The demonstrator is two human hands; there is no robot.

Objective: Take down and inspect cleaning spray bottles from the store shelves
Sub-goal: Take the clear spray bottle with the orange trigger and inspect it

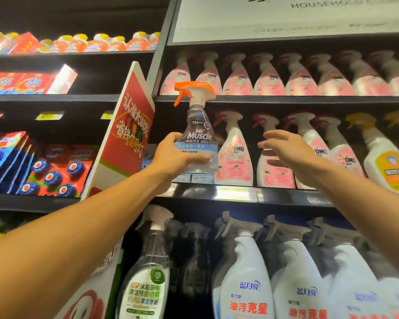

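Observation:
My left hand (pixel 171 157) grips a clear Mr Muscle spray bottle (pixel 199 132) with an orange trigger head, held upright just above the middle shelf (pixel 240 194). My right hand (pixel 286 150) reaches out with spread fingers, holding nothing, in front of a pink-and-white OMO spray bottle (pixel 272 173) on that shelf. Another OMO bottle (pixel 235 155) stands between the two hands.
A row of pink OMO bottles (pixel 267 79) fills the shelf above. White bottles with blue labels (pixel 247 279) and a clear green-labelled sprayer (pixel 148 277) stand below. A red sign (pixel 127 134) juts out at left; a yellow-labelled bottle (pixel 385 162) at right.

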